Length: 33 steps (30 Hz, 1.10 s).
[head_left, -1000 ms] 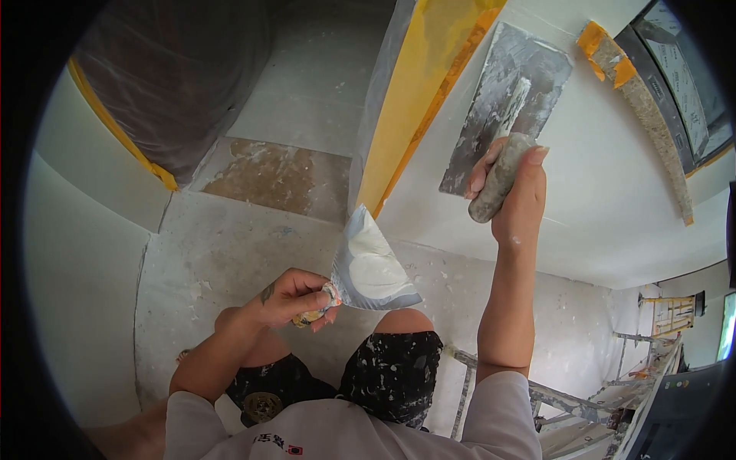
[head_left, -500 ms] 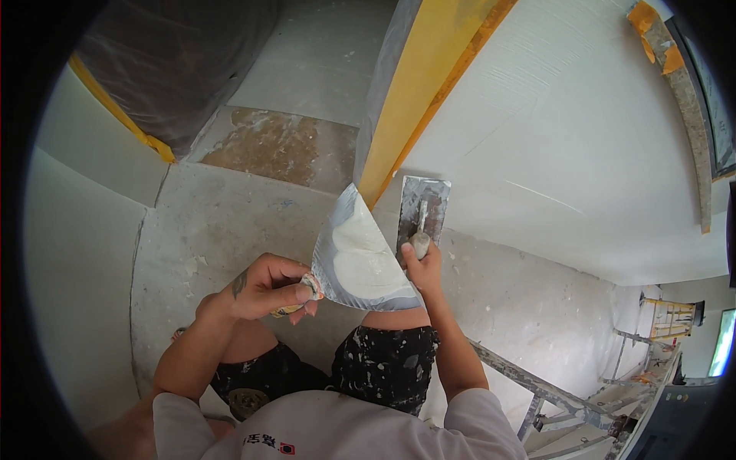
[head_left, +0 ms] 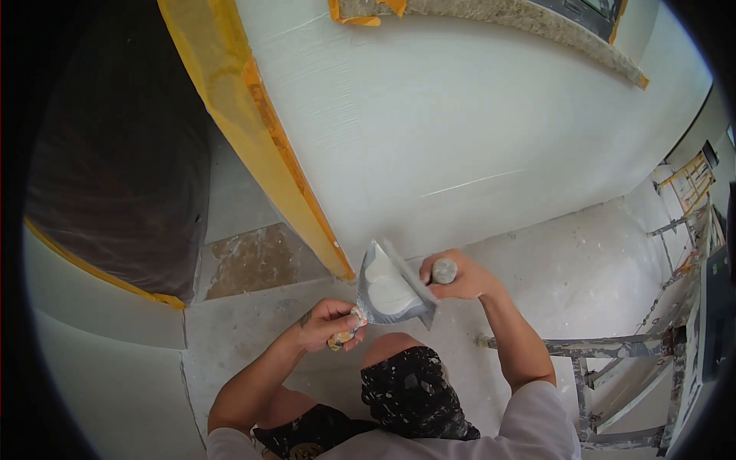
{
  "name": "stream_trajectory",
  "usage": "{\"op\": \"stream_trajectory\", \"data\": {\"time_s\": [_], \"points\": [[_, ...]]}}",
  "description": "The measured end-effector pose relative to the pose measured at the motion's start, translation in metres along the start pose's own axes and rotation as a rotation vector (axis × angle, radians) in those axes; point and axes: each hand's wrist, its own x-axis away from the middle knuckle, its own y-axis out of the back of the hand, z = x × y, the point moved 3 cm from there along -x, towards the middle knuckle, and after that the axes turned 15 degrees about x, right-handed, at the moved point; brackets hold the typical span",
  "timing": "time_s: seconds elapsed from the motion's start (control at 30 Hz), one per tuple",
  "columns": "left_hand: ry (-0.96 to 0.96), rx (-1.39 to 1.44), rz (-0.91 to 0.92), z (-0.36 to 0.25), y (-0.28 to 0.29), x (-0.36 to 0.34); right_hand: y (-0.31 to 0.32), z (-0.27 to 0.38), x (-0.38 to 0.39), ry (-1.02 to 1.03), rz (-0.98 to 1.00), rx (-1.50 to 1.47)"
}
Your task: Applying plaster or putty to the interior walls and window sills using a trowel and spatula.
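My left hand [head_left: 323,325] is closed round the worn, putty-crusted handle of a broad, fan-shaped putty knife [head_left: 369,310]. A thick mound of white putty [head_left: 389,285] lies on its blade. My right hand [head_left: 465,280] grips the rounded grey handle of a plastering trowel [head_left: 409,270]. The trowel is tilted nearly edge-on, its blade along the right edge of the putty knife. Whether the trowel touches the putty cannot be made out. Both tools are above the floor, in front of my knees.
A white wall [head_left: 460,146] rises ahead, its left corner covered by yellow masking film [head_left: 253,130]. Dark plastic sheeting [head_left: 115,169] hangs at the left. A stone ledge [head_left: 491,17] crosses the upper wall. At right stands a paint-spattered metal frame [head_left: 613,349], with a yellow ladder [head_left: 688,184] farther back.
My view has swung right toward the wall. The trowel has turned from lying flat beyond the putty knife to nearly edge-on against its right side. Both hands keep their grip.
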Motion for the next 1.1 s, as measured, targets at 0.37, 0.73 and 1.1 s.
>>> {"op": "stream_trajectory", "data": {"time_s": [0.37,0.73,1.1], "points": [[-0.258,0.024,-0.018,-0.020,0.051,0.051,0.192,-0.030,0.084,-0.012,-1.452,-0.122],[-0.196,0.070,-0.180,-0.003,0.053,0.050,0.397,-0.003,0.140,-0.061,-1.625,0.152],[-0.175,0.074,-0.197,-0.015,0.059,0.053,0.261,0.056,0.042,-0.015,-1.469,0.666]]}}
